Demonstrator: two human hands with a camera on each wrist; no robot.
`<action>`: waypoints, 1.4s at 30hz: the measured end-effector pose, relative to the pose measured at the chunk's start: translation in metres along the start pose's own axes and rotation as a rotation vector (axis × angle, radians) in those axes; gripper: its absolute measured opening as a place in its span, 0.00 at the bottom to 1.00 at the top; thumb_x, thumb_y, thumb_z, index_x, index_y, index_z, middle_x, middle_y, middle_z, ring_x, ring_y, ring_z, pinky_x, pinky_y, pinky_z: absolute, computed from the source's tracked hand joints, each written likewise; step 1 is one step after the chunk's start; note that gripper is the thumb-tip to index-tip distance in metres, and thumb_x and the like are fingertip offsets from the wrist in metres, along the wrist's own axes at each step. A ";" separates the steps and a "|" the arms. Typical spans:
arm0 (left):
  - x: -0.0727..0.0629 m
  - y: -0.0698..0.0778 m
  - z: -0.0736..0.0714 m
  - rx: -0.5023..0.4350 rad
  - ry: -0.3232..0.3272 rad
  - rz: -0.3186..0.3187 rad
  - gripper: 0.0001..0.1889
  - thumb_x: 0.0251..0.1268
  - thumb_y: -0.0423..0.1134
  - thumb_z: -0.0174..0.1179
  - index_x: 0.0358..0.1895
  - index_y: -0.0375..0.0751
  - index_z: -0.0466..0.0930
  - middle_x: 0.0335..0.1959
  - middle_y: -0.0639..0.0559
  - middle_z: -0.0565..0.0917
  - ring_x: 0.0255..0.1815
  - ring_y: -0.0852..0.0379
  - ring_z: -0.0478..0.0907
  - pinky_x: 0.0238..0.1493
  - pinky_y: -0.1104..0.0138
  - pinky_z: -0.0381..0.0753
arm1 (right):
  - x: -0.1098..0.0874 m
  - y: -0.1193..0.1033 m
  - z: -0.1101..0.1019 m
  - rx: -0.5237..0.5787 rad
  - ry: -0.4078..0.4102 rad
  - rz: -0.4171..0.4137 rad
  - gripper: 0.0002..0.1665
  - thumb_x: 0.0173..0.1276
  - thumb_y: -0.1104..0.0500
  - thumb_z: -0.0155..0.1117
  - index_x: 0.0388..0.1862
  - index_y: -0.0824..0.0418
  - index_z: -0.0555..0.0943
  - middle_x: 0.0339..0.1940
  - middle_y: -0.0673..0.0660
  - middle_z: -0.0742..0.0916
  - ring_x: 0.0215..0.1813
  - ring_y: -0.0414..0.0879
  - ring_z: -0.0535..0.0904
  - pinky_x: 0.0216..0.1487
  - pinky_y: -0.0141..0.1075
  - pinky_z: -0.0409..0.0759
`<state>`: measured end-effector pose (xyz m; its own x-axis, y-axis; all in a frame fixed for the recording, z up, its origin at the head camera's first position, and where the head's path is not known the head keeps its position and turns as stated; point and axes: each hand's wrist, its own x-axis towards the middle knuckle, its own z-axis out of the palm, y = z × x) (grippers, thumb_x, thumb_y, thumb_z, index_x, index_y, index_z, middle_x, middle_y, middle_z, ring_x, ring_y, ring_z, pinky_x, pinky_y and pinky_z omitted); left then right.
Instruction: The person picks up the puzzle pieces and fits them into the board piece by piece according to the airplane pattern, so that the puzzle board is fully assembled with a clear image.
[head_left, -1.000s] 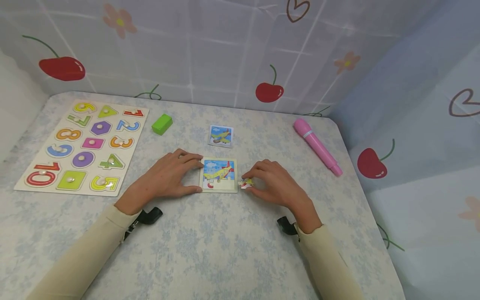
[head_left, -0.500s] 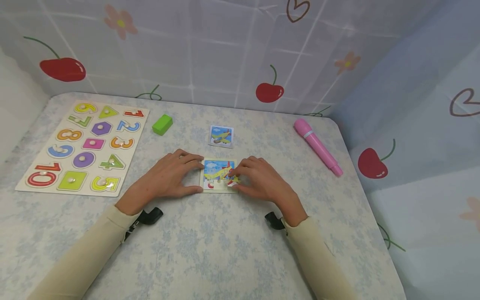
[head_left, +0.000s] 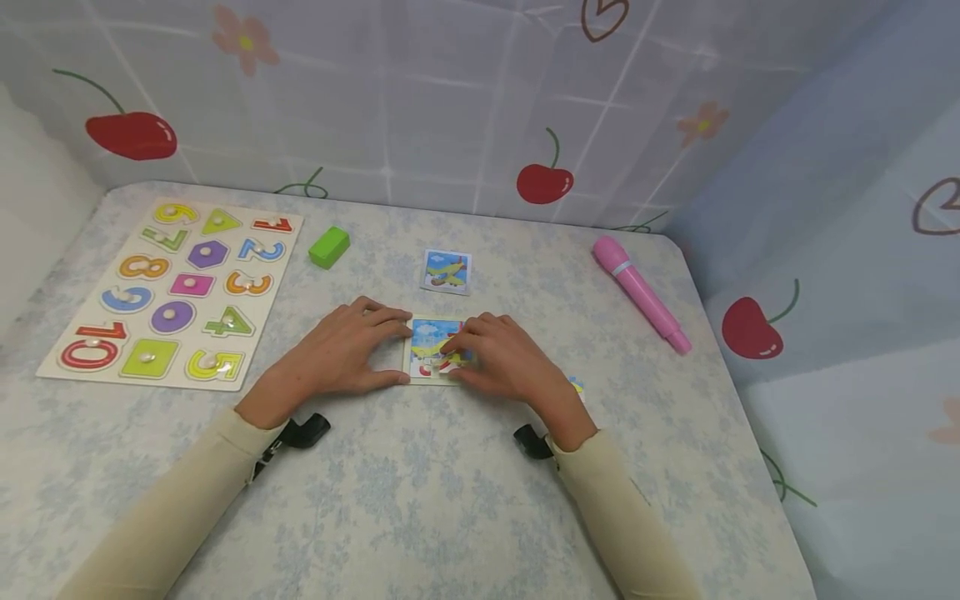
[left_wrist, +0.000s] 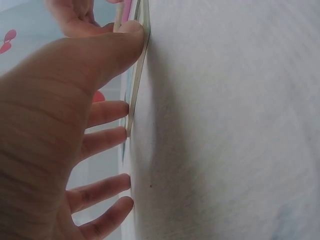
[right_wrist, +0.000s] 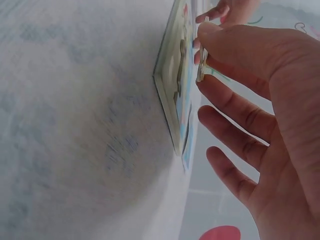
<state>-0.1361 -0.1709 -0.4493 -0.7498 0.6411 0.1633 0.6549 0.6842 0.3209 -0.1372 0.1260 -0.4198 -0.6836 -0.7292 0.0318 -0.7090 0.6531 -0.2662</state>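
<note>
A small airplane jigsaw board lies on the table between both hands, its picture partly hidden by the right hand. Extended fingers and thumb of my left hand press against the board's left edge, near its two corners. My right hand pinches a thin puzzle piece between thumb and fingers, tilted above the board's lower right part. In the right wrist view an unfilled recess shows in the board, below the piece. Just behind the board lies a small airplane picture card.
A number-and-shape peg puzzle lies at the left. A green block sits near it, and a pink microphone-shaped toy lies at the right. Another small blue and yellow piece shows beyond the right wrist. Patterned curtains rise behind and at the right.
My right hand has moved left with the puzzle piece, from beside the board to over its lower right part. The left hand stays at the left edge.
</note>
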 end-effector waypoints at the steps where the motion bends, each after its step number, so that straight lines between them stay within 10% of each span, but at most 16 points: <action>1: 0.000 0.000 0.000 0.001 -0.001 0.000 0.37 0.61 0.67 0.75 0.67 0.47 0.85 0.75 0.51 0.79 0.69 0.43 0.74 0.58 0.45 0.79 | 0.001 -0.001 0.001 0.001 -0.006 0.005 0.17 0.71 0.49 0.79 0.56 0.48 0.91 0.52 0.49 0.88 0.56 0.48 0.81 0.61 0.48 0.78; 42: 0.001 0.001 0.001 0.017 -0.001 -0.009 0.37 0.60 0.68 0.75 0.66 0.48 0.85 0.75 0.51 0.78 0.68 0.44 0.74 0.58 0.45 0.79 | 0.004 -0.009 0.011 -0.025 -0.024 0.013 0.13 0.73 0.48 0.77 0.54 0.45 0.91 0.51 0.47 0.87 0.55 0.47 0.81 0.63 0.48 0.78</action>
<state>-0.1360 -0.1697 -0.4502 -0.7559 0.6350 0.1595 0.6494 0.6959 0.3067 -0.1315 0.1147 -0.4281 -0.6885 -0.7252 0.0051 -0.7044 0.6670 -0.2426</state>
